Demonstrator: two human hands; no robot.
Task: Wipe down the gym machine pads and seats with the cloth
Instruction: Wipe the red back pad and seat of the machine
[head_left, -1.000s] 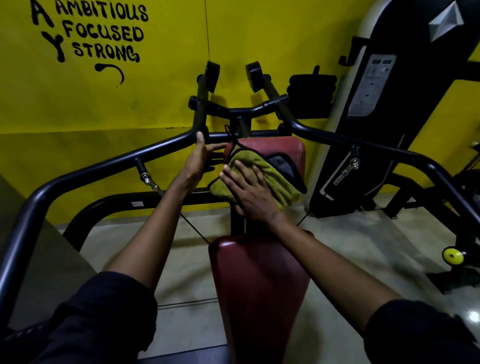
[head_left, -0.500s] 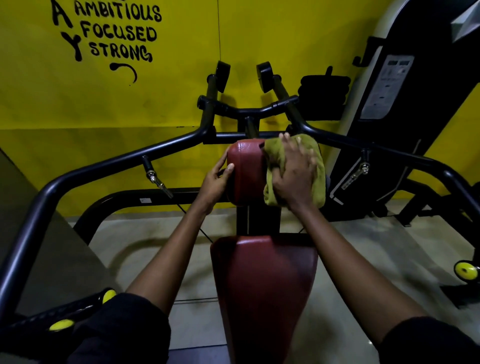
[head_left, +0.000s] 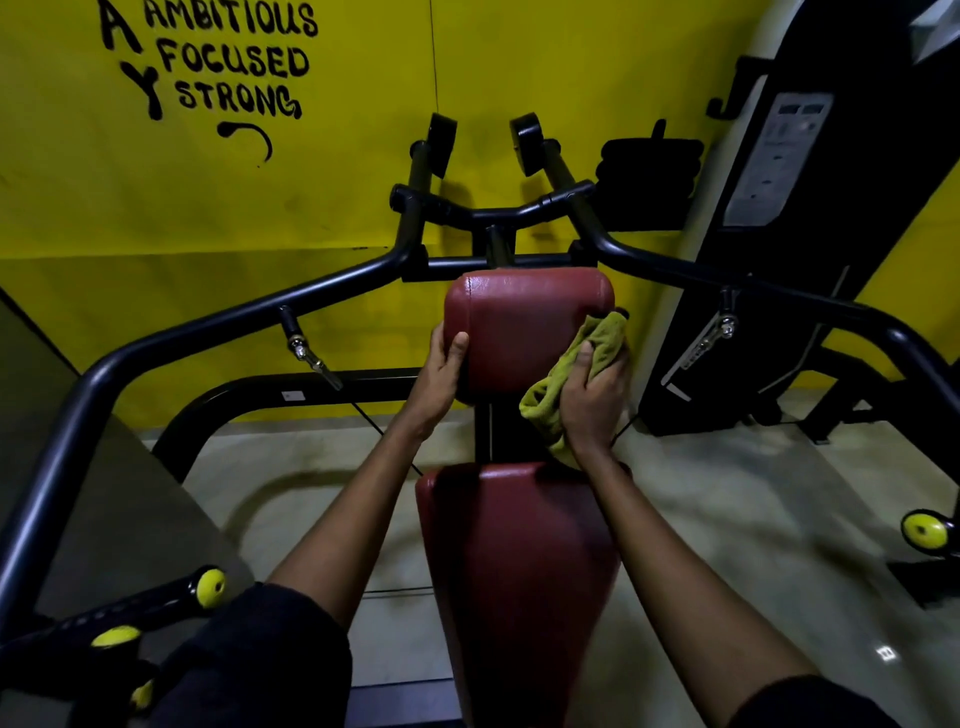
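Cloth (head_left: 582, 358) is clutched by the right hand (head_left: 595, 402) against the right edge of the red upper pad (head_left: 524, 327), its length running near to far, its middle hidden under that hand. The pad's left edge is clasped by the left hand (head_left: 441, 371). The seat (head_left: 519, 571) is cut off at its near end.

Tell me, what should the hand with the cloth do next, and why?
Probably sweep the green cloth down onto the long lower pad. The right hand grips it against the right edge of the upper red pad, the left hand steadies the opposite edge, and the lower pad lies just below.
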